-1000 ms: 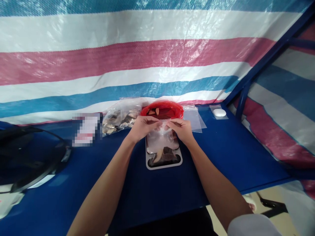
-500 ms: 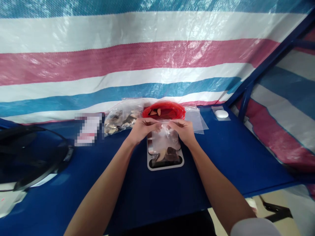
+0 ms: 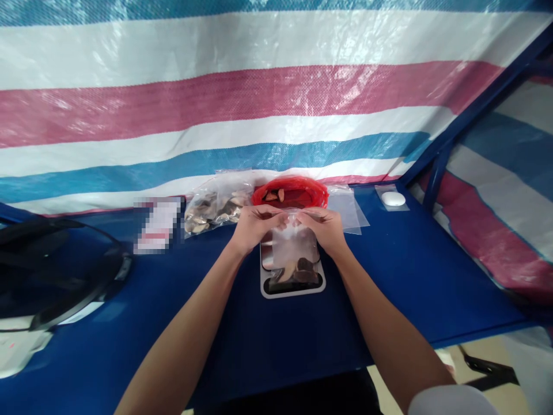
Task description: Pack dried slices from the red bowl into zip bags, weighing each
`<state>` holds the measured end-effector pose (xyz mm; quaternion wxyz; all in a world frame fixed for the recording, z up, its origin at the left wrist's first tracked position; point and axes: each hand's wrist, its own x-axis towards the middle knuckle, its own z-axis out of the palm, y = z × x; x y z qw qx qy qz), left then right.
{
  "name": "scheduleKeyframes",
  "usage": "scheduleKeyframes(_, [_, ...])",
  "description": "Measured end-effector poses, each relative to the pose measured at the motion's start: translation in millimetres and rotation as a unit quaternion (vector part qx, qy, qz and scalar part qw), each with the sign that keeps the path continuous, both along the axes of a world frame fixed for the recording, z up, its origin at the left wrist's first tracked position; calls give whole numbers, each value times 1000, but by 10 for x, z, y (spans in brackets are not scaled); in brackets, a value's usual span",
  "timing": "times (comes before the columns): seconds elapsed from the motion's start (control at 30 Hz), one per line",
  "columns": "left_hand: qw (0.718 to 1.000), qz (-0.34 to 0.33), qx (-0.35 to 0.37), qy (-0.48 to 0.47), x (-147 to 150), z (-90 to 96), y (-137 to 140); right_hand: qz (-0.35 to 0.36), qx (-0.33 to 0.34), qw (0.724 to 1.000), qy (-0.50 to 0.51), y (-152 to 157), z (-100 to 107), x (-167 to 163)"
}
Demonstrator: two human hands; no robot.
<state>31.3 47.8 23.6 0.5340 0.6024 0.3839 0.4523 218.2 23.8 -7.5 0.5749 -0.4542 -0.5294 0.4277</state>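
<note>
Between both hands hangs a clear zip bag (image 3: 294, 248) with several brown and tan slices at its bottom. My left hand (image 3: 259, 226) pinches the top edge on its left side. My right hand (image 3: 322, 226) pinches the same edge on the right, its fingertips close to the left ones. Under the bag lies a small white kitchen scale (image 3: 265, 288) with a dark display strip, partly covered. Just behind the hands is an open red plastic bag (image 3: 309, 193) with a few brown slices inside.
Filled clear bags (image 3: 213, 212) of slices lie at the left of the red bag. Flat clear bags (image 3: 349, 210) lie at its right. Farther right sits a white rounded case (image 3: 393, 199). A black ring-shaped object (image 3: 99, 282) stands left on the blue table (image 3: 276, 346). Striped sheeting (image 3: 216, 98) closes the back.
The view has shifted slightly. Both hands keep their pinch on the bag's top edge, and the slices in its bottom have settled a little differently.
</note>
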Motion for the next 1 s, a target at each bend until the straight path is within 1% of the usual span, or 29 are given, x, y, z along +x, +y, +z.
scheduleKeyframes(0.1, [999,-8,-33,-10,-29,-19,23,0,-10,1000,3,-3,-2,14])
scheduleKeyframes(0.17, [999,-3,-39,-12,-49,-24,33,-3,-14,1000,1,-2,-6,22])
scheduleKeyframes(0.33, [1000,7,6,7,-67,-15,26,0,-27,999,19,1,-1,11])
scheduleKeyframes(0.5, [999,-13,33,30,-74,-26,26,12,-35,999,29,4,-21,-3])
scheduleKeyframes(0.73, [999,-34,-9,20,-40,-3,1,-11,-17,1000,-8,-13,8,11])
scheduleKeyframes(0.83, [999,-35,-5,26,-35,14,-11,7,-28,1000,-6,-15,13,24])
scheduleKeyframes(0.9, [999,-29,1,27,-48,22,-7,22,-26,999,-2,-4,2,50])
scheduleKeyframes(1.0, [1000,-6,-3,29,-81,29,9,15,-11,1000,-3,21,-15,104])
